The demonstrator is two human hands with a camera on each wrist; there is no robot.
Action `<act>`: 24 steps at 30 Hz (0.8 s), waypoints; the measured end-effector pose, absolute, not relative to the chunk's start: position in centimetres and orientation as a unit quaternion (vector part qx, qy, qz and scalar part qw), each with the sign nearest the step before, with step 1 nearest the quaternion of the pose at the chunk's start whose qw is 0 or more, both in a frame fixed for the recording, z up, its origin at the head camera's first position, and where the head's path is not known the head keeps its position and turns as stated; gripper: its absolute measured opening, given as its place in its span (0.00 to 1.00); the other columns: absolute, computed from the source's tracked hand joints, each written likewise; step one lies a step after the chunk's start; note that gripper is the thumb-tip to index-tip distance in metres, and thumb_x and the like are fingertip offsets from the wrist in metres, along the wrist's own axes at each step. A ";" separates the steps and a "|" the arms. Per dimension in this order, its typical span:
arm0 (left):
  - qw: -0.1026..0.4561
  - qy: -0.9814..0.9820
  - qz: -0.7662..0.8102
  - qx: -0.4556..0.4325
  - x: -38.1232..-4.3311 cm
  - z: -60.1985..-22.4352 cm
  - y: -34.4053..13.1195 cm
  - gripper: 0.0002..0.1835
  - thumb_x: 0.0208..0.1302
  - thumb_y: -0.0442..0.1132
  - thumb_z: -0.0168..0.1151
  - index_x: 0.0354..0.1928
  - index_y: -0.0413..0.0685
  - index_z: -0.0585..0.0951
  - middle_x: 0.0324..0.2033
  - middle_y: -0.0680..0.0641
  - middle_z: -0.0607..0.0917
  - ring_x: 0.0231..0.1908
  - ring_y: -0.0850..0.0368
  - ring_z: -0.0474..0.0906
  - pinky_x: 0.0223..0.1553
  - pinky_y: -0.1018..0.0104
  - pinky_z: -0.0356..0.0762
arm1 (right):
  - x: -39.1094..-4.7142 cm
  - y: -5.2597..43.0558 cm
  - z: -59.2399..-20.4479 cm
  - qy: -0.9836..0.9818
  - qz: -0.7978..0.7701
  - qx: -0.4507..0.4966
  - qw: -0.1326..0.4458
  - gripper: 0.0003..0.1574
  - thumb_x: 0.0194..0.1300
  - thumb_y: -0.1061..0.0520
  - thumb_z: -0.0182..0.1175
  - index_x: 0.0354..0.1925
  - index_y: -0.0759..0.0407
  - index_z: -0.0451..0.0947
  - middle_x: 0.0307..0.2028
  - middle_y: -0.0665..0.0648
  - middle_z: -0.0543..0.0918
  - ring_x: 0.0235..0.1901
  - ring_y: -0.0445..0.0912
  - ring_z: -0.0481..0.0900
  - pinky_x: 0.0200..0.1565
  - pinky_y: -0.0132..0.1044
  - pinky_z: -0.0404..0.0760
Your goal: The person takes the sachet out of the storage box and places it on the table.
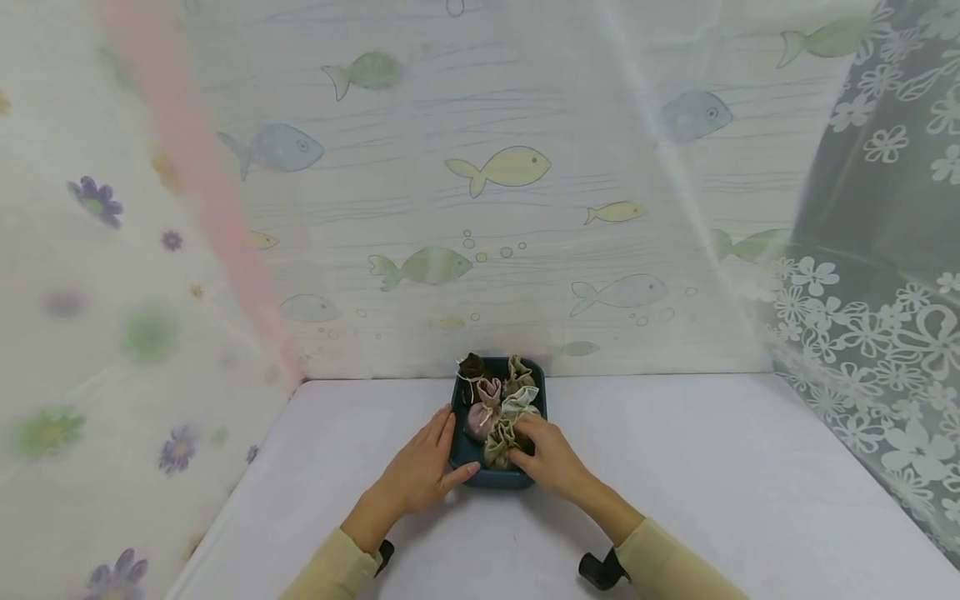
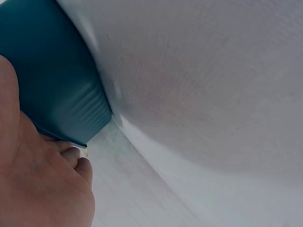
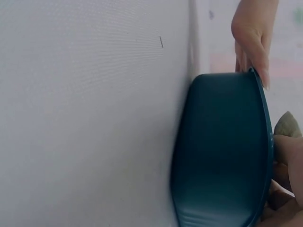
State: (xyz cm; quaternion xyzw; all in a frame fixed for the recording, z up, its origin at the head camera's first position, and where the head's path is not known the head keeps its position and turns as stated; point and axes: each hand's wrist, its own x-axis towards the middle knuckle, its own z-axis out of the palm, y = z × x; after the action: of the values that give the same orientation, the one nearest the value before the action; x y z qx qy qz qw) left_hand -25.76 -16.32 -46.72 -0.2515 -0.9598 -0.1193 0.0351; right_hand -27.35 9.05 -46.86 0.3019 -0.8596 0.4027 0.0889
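A dark blue-green plastic bin [image 1: 467, 454] holds several small drawstring pouches. Inside are a dark brown pouch [image 1: 471, 367], a pink one [image 1: 483, 417], an olive one [image 1: 519, 377] at the back and a pale one [image 1: 519, 402]. Near the front, my right hand [image 1: 557, 461] pinches a gold-olive pouch [image 1: 498, 446] between thumb and fingers; its far side is hidden. My left hand [image 1: 422, 467] rests against the bin's left side, fingers fairly straight, thumb at the front rim. The left wrist view shows that hand's palm [image 2: 45, 182] beside the bin wall [image 2: 52, 71].
The bin stands on a white-covered table [image 1: 675, 467], close to its back edge. Behind it hangs a sheer curtain [image 1: 510, 217] printed with fish. Flowered curtains hang at the left [image 1: 112, 333] and right [image 1: 892, 275].
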 end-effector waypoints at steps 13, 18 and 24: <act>0.060 -0.954 -0.131 -0.264 -26.0 -47.4 -16.6 0.54 0.74 0.72 0.44 0.77 0.27 0.54 0.78 0.31 0.53 0.77 0.37 0.52 0.74 0.43 0.58 | -26.8 10.1 -44.5 -0.839 0.438 0.311 0.089 0.05 0.68 0.63 0.67 0.40 0.55 0.81 0.39 0.50 0.79 0.37 0.43 0.76 0.38 0.38 0.81; 0.068 -0.954 -0.123 -0.263 -26.3 -48.0 -16.7 0.55 0.73 0.74 0.42 0.78 0.29 0.53 0.79 0.32 0.52 0.78 0.39 0.51 0.74 0.45 0.58 | -26.8 10.7 -43.2 -0.828 0.442 0.329 0.107 0.06 0.69 0.63 0.66 0.44 0.56 0.82 0.42 0.52 0.81 0.40 0.44 0.79 0.40 0.37 0.84; 0.052 -0.956 -0.125 -0.261 -26.2 -47.4 -16.6 0.53 0.74 0.71 0.45 0.78 0.28 0.54 0.78 0.31 0.52 0.78 0.38 0.51 0.75 0.44 0.57 | -26.8 11.5 -41.7 -0.822 0.448 0.333 0.112 0.09 0.67 0.65 0.67 0.45 0.57 0.81 0.41 0.52 0.80 0.42 0.44 0.79 0.43 0.42 0.86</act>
State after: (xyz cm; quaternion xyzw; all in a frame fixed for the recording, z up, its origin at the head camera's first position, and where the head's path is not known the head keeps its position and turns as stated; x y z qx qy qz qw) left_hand -26.17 -16.61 -47.37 -0.2614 -0.9557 -0.1246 0.0523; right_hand -26.79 11.55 -41.66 0.3326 -0.8224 0.4477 0.1122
